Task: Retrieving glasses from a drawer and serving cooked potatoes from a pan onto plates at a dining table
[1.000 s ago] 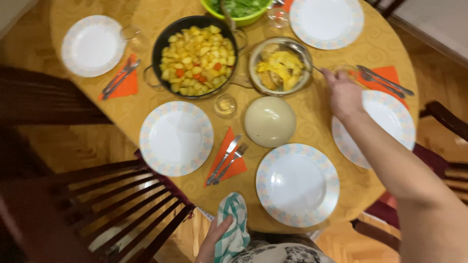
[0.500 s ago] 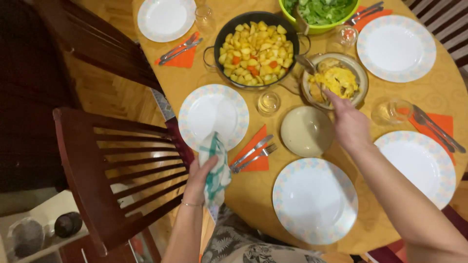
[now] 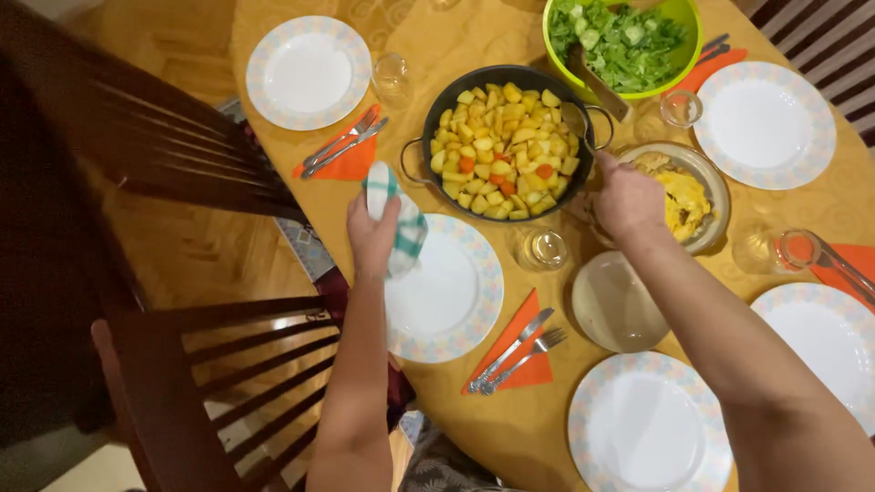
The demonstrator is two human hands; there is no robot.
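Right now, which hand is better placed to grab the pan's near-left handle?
Left. The left hand, holding the checked towel, hovers just short of the black pan's left handle. The right hand is on the far side, at the pan's right edge beside the glass dish.

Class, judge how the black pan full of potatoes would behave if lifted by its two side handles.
The black pan is heaped with potato chunks, so probably heavy. Its two small handles suggest lifting with both hands, or it may tip. The left hand holds a checked cloth, hinting it may be hot.
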